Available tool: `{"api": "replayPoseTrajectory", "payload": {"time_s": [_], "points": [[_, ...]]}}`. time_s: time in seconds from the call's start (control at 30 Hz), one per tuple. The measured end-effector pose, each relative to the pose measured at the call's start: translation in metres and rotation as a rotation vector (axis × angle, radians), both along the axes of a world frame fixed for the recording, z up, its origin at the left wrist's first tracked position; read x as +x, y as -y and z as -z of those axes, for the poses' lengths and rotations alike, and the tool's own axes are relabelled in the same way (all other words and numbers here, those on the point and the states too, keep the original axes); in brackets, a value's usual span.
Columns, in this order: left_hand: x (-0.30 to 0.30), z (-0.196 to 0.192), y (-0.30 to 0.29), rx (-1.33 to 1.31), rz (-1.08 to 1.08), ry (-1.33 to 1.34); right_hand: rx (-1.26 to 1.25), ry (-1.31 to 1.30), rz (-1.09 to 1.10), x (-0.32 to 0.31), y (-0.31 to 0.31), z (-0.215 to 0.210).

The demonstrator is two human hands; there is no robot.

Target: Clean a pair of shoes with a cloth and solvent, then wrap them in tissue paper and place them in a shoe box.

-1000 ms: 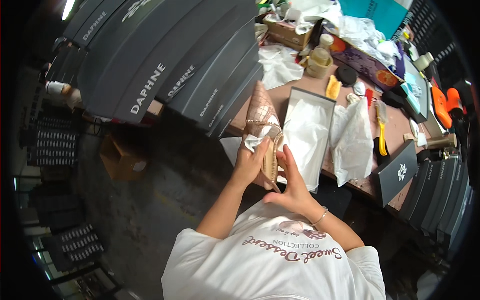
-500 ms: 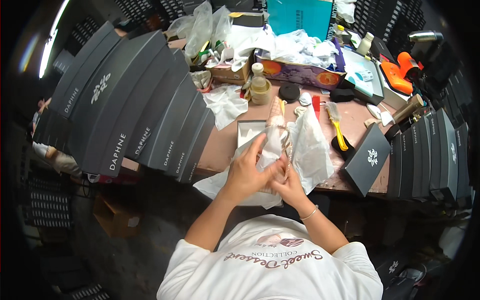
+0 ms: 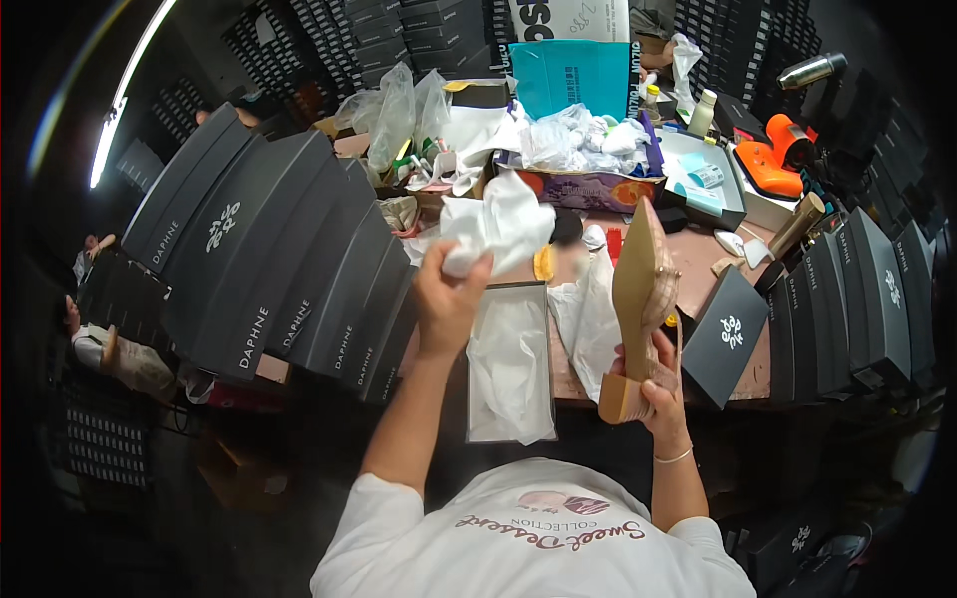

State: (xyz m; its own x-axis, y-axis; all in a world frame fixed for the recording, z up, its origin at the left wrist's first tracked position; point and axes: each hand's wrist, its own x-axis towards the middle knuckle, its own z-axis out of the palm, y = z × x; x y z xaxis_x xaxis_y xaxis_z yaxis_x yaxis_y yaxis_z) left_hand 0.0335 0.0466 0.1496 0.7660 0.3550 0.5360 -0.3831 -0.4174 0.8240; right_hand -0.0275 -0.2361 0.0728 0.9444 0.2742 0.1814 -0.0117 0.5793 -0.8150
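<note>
My right hand (image 3: 653, 389) is wrapped round the heel end of a beige pointed-toe shoe (image 3: 643, 284). The shoe points up and away from me, with its tan sole and block heel showing. My left hand (image 3: 451, 299) is closed on crumpled white tissue paper (image 3: 503, 224), raised above the table's far left part. Between the hands lies an open grey shoebox (image 3: 546, 339), lined with white paper (image 3: 506, 374). Another sheet of white paper (image 3: 588, 324) spreads on the table right of the box, partly behind the shoe. A dark box lid (image 3: 726, 339) leans at the right.
Stacked dark shoeboxes stand at the left (image 3: 259, 239) and right (image 3: 857, 299). At the back is a purple carton (image 3: 583, 187) full of crumpled white paper and plastic. An orange tool (image 3: 768, 164) and a pale bottle (image 3: 702, 113) stand at the back right. Other people are at the far left.
My hands have moved apart. The left has pulled white tissue away up and left; the right has carried the shoe rightward and turned its sole into view. The view has tilted slightly upward.
</note>
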Motion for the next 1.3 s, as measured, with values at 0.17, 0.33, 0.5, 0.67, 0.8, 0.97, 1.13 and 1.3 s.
{"api": "replayPoseTrajectory", "payload": {"time_s": [0.17,0.33,0.5,0.67,0.8,0.97,1.13,1.3], "points": [[-0.062,0.141,-0.029,-0.163,-0.126,-0.249,0.002,-0.210,-0.158,-0.029,0.002,0.030],[-0.081,0.133,-0.024,-0.014,-0.174,-0.224,-0.059,-0.376,-0.451,-0.059,0.010,0.028],[-0.078,0.106,0.007,-0.078,-0.067,-0.030,-0.736,-0.085,-0.601,-0.045,-0.028,-0.028],[-0.119,0.158,0.006,-0.285,-0.027,-0.259,-0.553,-0.243,-0.263,-0.016,-0.072,0.004],[-0.114,0.122,-0.005,0.252,-0.091,-0.227,-0.173,-0.511,-0.231,-0.002,-0.081,0.026],[-0.078,0.103,0.002,0.325,0.155,-0.079,0.068,-0.542,-0.473,-0.010,-0.077,0.019],[-0.052,0.072,0.008,0.243,0.246,-0.149,0.371,-0.589,-0.655,-0.006,-0.055,0.032],[-0.053,0.071,0.016,0.342,0.349,-0.175,0.446,-0.628,-0.602,-0.006,-0.047,0.033]]}}
